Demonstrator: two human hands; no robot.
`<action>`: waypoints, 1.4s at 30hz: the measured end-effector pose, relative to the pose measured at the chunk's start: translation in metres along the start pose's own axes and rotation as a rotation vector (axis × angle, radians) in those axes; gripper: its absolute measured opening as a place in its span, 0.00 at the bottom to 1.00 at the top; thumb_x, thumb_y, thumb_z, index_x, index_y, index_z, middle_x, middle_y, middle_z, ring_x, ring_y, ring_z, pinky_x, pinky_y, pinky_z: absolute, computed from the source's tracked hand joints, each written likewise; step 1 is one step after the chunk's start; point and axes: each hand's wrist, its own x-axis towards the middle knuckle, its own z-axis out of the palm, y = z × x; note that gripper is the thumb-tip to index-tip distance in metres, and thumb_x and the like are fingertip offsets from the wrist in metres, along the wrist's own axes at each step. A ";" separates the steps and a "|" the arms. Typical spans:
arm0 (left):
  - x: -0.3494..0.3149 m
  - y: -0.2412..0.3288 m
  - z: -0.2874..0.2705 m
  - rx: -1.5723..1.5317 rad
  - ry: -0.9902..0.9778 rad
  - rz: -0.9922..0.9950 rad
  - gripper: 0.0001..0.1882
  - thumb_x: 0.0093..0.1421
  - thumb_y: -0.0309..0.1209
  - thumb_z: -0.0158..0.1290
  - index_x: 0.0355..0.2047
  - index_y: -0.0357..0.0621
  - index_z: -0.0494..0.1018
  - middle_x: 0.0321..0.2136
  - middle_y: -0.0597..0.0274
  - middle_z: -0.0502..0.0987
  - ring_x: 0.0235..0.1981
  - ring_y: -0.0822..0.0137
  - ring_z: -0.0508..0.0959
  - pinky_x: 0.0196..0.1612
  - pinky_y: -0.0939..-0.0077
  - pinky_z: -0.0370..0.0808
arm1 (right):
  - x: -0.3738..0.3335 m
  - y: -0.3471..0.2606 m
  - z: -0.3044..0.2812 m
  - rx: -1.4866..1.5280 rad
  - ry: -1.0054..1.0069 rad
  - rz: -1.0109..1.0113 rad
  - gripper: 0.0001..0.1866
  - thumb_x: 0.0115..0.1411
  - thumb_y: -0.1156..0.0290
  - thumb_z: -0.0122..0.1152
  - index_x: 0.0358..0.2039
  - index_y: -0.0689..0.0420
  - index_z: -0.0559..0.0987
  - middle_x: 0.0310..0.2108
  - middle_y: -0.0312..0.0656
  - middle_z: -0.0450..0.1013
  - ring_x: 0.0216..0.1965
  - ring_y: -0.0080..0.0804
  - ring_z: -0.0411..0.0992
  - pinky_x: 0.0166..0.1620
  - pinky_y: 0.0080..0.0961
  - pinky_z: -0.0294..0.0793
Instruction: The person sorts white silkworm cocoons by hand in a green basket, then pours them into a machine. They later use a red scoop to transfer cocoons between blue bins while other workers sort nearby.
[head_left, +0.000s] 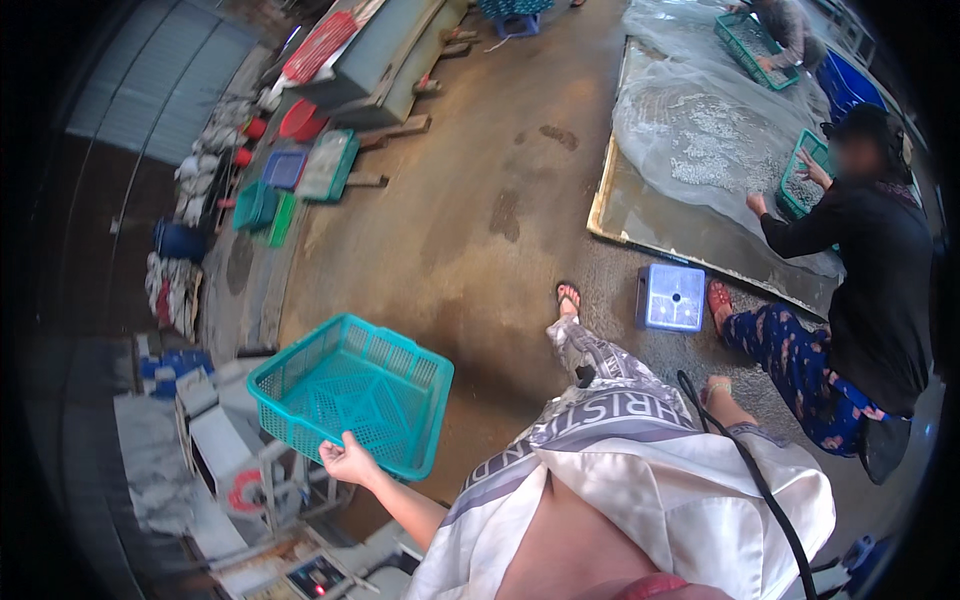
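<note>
Low, tan-edged rectangular table (pixel 655 215) under translucent plastic sheeting (pixel 650 130), upper right: likely for seated work. Turquoise rectangular plastic-mesh basket (pixel 355 390), left of centre, held out sideways, probably clearing your legs (pixel 605 370). Your left hand (pixel 348 461) is clamped on its near edge; right hand unseen, can't tell.

you wear loose, shiny, pale clothing (pixel 690 490) with grey-purple bands bearing big light lettering, and a mottled grey-and-white leg. a dark sandal (pixel 569 291) shows on one foot; a black cable (pixel 762 478) curves down your right side. your left hand (pixel 349 462) is bare.
</note>
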 end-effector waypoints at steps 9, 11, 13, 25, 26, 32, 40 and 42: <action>0.140 0.046 0.232 -0.356 -0.136 -0.026 0.11 0.40 0.15 0.53 0.20 0.41 0.63 0.17 0.70 0.66 0.18 0.79 0.62 0.24 0.85 0.61 | -0.094 -0.281 0.266 -0.244 -0.139 -0.835 0.12 0.52 0.61 0.51 0.27 0.59 0.72 0.15 0.40 0.68 0.13 0.30 0.66 0.15 0.31 0.64; 0.169 0.067 0.286 -0.426 -0.166 -0.011 0.11 0.41 0.14 0.53 0.20 0.41 0.64 0.17 0.70 0.65 0.18 0.79 0.62 0.24 0.85 0.61 | -0.199 -0.379 0.317 -0.494 -0.116 -1.009 0.17 0.47 0.58 0.52 0.33 0.56 0.75 0.35 0.51 0.72 0.41 0.48 0.69 0.44 0.36 0.67; 0.182 0.092 0.352 -0.543 -0.273 -0.025 0.11 0.41 0.14 0.53 0.20 0.40 0.64 0.17 0.69 0.66 0.19 0.79 0.63 0.24 0.86 0.61 | -0.230 -0.445 0.339 -0.445 -0.121 -1.152 0.15 0.47 0.59 0.53 0.33 0.54 0.75 0.35 0.49 0.72 0.40 0.48 0.69 0.44 0.35 0.67; 0.231 0.305 0.716 -0.767 -0.856 0.035 0.09 0.42 0.13 0.52 0.23 0.37 0.66 0.19 0.67 0.70 0.18 0.81 0.65 0.23 0.89 0.61 | -0.054 -0.378 0.326 -0.263 0.336 -0.426 0.19 0.48 0.63 0.52 0.36 0.64 0.74 0.35 0.54 0.72 0.40 0.46 0.70 0.42 0.40 0.67; 0.217 0.321 0.754 -0.815 -0.945 0.007 0.09 0.42 0.13 0.52 0.23 0.37 0.66 0.19 0.68 0.69 0.17 0.82 0.65 0.23 0.89 0.60 | 0.001 -0.304 0.285 0.122 0.489 -0.041 0.15 0.50 0.65 0.48 0.33 0.63 0.73 0.29 0.55 0.72 0.31 0.47 0.72 0.33 0.44 0.69; 0.173 0.419 0.870 -0.797 -1.155 0.113 0.09 0.42 0.15 0.54 0.21 0.41 0.66 0.15 0.73 0.66 0.14 0.85 0.60 0.19 0.90 0.54 | -0.156 -0.350 0.316 0.742 0.419 0.219 0.08 0.51 0.69 0.46 0.32 0.55 0.68 0.14 0.41 0.64 0.11 0.31 0.61 0.14 0.30 0.62; 0.087 0.533 0.975 -0.801 -1.438 0.005 0.09 0.43 0.16 0.53 0.21 0.41 0.65 0.14 0.73 0.66 0.14 0.85 0.62 0.19 0.91 0.57 | -0.087 -0.467 0.411 0.890 0.164 0.346 0.19 0.50 0.56 0.54 0.38 0.54 0.68 0.23 0.43 0.68 0.17 0.33 0.65 0.21 0.33 0.66; 0.071 0.552 0.993 -0.801 -1.524 -0.025 0.09 0.43 0.16 0.52 0.21 0.41 0.64 0.14 0.73 0.67 0.14 0.84 0.63 0.19 0.91 0.59 | -0.125 -0.570 0.399 0.925 0.129 0.229 0.27 0.49 0.51 0.54 0.45 0.54 0.66 0.29 0.45 0.70 0.22 0.34 0.67 0.26 0.34 0.68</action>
